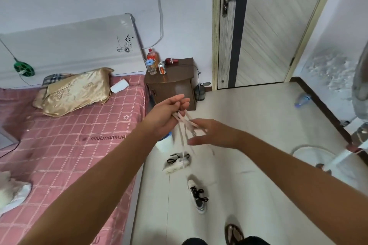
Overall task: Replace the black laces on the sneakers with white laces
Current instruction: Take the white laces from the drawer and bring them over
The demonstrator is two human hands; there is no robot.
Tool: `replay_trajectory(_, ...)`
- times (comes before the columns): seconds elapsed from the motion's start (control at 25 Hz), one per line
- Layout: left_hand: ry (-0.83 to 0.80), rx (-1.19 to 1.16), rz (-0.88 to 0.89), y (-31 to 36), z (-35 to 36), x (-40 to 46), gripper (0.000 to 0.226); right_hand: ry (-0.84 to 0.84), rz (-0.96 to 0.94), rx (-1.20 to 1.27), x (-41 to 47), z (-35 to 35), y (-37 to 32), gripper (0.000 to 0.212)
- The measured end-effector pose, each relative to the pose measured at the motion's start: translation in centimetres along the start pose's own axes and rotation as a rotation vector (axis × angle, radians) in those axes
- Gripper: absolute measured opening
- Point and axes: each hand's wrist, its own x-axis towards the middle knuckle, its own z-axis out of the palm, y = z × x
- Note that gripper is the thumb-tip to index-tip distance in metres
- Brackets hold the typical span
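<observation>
Left hand (169, 114): raised over the floor, fingers curled round the top of the white laces (184, 125), gripping the bunch.
Right hand (211, 133): just right of the hanging strands, fingers spread and loose, fingertips brushing the laces; no firm grip visible, blurred.
White laces: hang from the left fist, long axis running down toward the floor, lower ends blurred.
Far sneaker (177, 162): on the floor below the laces, tipped on its side, black lace (172, 159) loose at the opening.
Near sneaker (197, 195): closer in, toe pointing away, black lace still threaded and tied.
Key relation: both sneakers lie below and nearer than the hands, well apart from the fingers; right hand free and likely the one to reach down, far sneaker nearly straight under it.
Stage: judged early, black laces not yet out of either shoe.
Around: bed (69, 135) on the left, bedside cabinet (171, 83) far behind the hands, white tub (165, 144) just left of the laces, fan base (312, 157) on the right.
In the way: nothing between hands and shoes; dangling strands could snag on the far sneaker.
</observation>
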Motion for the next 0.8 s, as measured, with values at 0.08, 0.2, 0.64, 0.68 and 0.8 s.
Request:
replay_trajectory(0.08,0.028,-0.05,0.017,0.3,1.3,1.6,0.028,0.061,-0.01,0.124,1.8,0.1,0.5,0.027)
replay_trajectory(0.2,0.109,-0.041,0.079,0.9,1.7,3.5,0.025,0.108,0.067,0.266,2.4,-3.0,2.6,0.022)
replay_trajectory(0.64,0.326,0.159,0.131,3.3,0.0,7.1,0.011,0.027,0.326,0.673,3.2,-12.0,10.4,0.01)
replay_trajectory(0.68,0.348,0.162,0.127,3.1,-0.1,7.2,0.01,0.053,0.353,0.717,3.4,-12.0,11.1,0.01)
replay_trajectory(0.8,0.338,0.117,0.09,3.4,-0.8,7.6,0.014,0.12,0.451,0.745,3.3,-11.6,13.3,0.013)
